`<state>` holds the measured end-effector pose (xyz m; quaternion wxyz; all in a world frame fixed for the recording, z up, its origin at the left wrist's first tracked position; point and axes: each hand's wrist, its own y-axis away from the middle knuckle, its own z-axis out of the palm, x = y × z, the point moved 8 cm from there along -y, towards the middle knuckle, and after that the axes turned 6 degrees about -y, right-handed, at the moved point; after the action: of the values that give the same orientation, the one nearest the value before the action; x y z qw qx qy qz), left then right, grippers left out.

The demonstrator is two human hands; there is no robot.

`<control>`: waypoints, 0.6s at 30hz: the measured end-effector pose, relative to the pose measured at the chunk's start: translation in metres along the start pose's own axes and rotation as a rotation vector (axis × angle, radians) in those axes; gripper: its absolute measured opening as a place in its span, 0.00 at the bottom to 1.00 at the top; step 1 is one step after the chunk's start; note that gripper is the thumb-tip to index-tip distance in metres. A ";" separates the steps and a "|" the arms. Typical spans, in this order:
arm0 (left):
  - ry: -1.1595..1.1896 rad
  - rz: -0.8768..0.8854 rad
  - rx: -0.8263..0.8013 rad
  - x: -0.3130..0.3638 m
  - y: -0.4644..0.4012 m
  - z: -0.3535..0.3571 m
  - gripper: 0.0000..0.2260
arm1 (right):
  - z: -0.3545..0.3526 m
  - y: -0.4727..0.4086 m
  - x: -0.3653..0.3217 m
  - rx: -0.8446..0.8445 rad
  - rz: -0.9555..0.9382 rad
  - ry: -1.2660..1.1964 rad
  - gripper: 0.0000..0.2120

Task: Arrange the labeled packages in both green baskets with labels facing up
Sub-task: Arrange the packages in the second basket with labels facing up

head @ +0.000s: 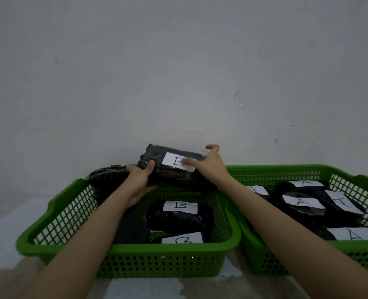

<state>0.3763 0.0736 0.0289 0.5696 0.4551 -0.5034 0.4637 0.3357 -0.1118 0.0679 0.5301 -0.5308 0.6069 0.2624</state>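
Tabletop [2, 229]: pale surface carrying both baskets side by side, their inner walls touching or nearly so.
Left green basket [49, 214]: mesh-walled; two black packages lie inside with B labels up, plus a dark one with no label showing.
Right green basket [351, 175]: same build; several black packages inside, A labels up.
Held B package [174, 175]: black plastic-wrapped bundle, raised over the far rim of the left basket, tilted, white B label [178, 161] facing up and toward the camera.
Black bundle at far left corner [107, 178]: rests on the left basket's rim beside the left hand; no label visible.
Left hand [139, 175]: grip clenched on the package's left end, thumb on top, fingers underneath.
Right hand [211, 162]: grasping the package's right end, fingers curled over the far edge, thumb lying across the label.
Handling, judged: the wrap looks glossy and wrinkled, so likely slick; the bundle seems soft and fairly light, sagging little between the hands.
Where to hold, judged: by both short ends, as now, keeping the label side uppermost while lowering.
Risk, judged: film sliding in the grip, or the package rolling label-down on landing.
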 end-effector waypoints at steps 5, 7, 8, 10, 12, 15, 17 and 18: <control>-0.400 -0.196 0.055 -0.029 -0.003 -0.016 0.34 | 0.045 0.012 0.018 -0.442 -0.089 0.716 0.49; -0.471 -0.230 0.029 -0.033 0.000 -0.015 0.27 | 0.051 0.012 0.023 -0.507 -0.042 0.738 0.39; -0.499 -0.245 -0.014 -0.034 0.005 -0.011 0.21 | 0.052 0.012 0.024 -0.517 -0.038 0.728 0.34; -0.628 -0.283 -0.095 -0.038 0.016 -0.004 0.15 | 0.053 0.014 0.025 -0.545 -0.040 0.820 0.31; -0.902 -0.245 -0.068 -0.036 0.012 -0.012 0.26 | 0.053 0.016 0.031 -0.575 -0.007 0.961 0.30; -1.285 -0.170 0.068 -0.025 0.006 -0.026 0.34 | 0.052 0.018 0.028 -0.526 -0.026 1.014 0.33; -1.341 -0.103 0.132 -0.017 0.005 -0.029 0.34 | 0.052 0.018 0.022 -0.472 -0.074 1.008 0.34; -1.338 -0.052 0.179 -0.011 0.007 -0.029 0.33 | 0.051 0.018 0.021 -0.461 -0.090 1.004 0.34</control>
<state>0.3727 0.1022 0.0159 0.1062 0.7015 -0.6964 0.1080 0.3405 -0.0691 0.0293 0.0565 -0.7185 0.6886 0.0804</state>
